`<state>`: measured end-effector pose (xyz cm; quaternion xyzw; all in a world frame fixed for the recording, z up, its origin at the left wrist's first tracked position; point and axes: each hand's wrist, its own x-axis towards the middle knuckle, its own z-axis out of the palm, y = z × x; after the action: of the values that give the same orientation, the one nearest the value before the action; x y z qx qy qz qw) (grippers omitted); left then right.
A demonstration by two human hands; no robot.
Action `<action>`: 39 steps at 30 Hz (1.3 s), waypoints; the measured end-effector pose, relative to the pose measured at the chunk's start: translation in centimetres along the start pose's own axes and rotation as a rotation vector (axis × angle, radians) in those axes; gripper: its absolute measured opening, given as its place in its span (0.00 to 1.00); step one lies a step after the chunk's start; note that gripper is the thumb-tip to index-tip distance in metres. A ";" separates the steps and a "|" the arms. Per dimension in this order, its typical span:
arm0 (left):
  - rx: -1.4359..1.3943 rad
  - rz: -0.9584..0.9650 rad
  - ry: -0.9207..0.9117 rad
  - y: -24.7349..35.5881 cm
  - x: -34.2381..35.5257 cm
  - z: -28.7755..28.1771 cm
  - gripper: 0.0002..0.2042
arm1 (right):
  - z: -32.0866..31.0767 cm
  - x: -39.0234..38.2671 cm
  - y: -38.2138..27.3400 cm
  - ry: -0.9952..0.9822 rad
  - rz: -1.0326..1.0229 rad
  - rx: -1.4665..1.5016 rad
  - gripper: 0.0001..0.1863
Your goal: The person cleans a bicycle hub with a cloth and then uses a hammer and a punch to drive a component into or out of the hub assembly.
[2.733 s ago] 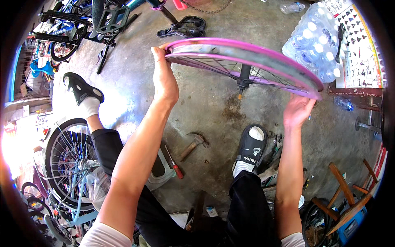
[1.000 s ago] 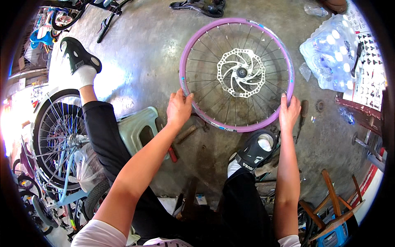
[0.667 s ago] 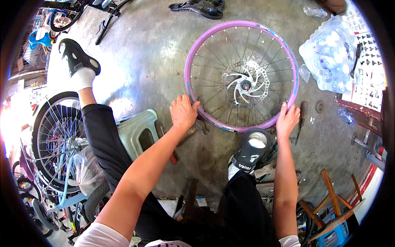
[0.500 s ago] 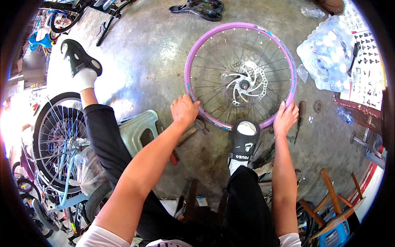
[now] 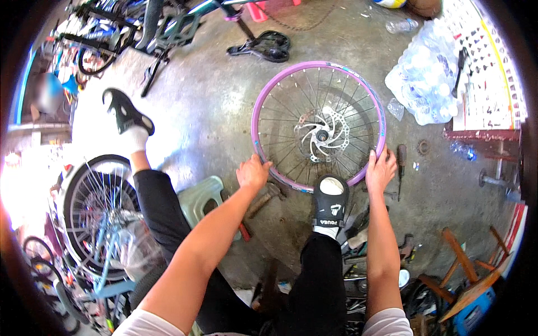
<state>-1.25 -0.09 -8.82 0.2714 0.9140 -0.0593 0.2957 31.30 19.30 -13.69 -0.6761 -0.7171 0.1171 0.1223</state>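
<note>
A purple bicycle wheel rim point(image 5: 256, 112) with thin dark spokes and no tyre is in front of me. At its centre sits a silver brake disc point(image 5: 327, 134) around the hub. My left hand point(image 5: 253, 171) is closed on the rim's near left side, thumb over its inner edge. On the near right side my right hand point(image 5: 381, 169) grips the rim, fingers wrapped around the outside. My right foot in a black clog point(image 5: 330, 201) is at the rim's near edge between the hands and covers part of it.
Left of the wheel lie a hammer point(image 5: 265, 200) and a pale green stool point(image 5: 197, 199). A screwdriver point(image 5: 401, 162) is at the right. Beyond are a black saddle point(image 5: 271, 46) and wrapped bottles point(image 5: 423, 78). A blue bicycle point(image 5: 106, 252) stands left; a wooden stool point(image 5: 460, 257) lies near right.
The whole view has shifted, so more bicycles show at the far side and the wheel appears lower. Both hands keep their places on the rim.
</note>
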 end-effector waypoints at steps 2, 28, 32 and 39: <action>-0.010 0.115 0.119 -1.0 -0.4 0.5 0.25 | -0.9 -2.5 0.9 0.053 -0.003 0.040 0.31; 0.524 0.510 -0.185 -5.8 -6.8 -7.0 0.19 | -11.3 -22.6 10.7 -0.121 -0.116 -0.029 0.20; 0.646 0.435 -0.220 -2.3 -6.8 -6.3 0.17 | -9.9 -24.1 9.5 -0.336 -0.065 0.151 0.13; 0.622 0.353 -0.217 -1.3 -6.8 -6.3 0.18 | -9.3 -24.3 10.7 -0.311 0.340 0.128 0.29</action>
<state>-0.53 -2.64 0.16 0.4938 0.7547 -0.3109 0.2999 45.79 -4.30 -8.86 -0.7518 -0.5943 0.2839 0.0312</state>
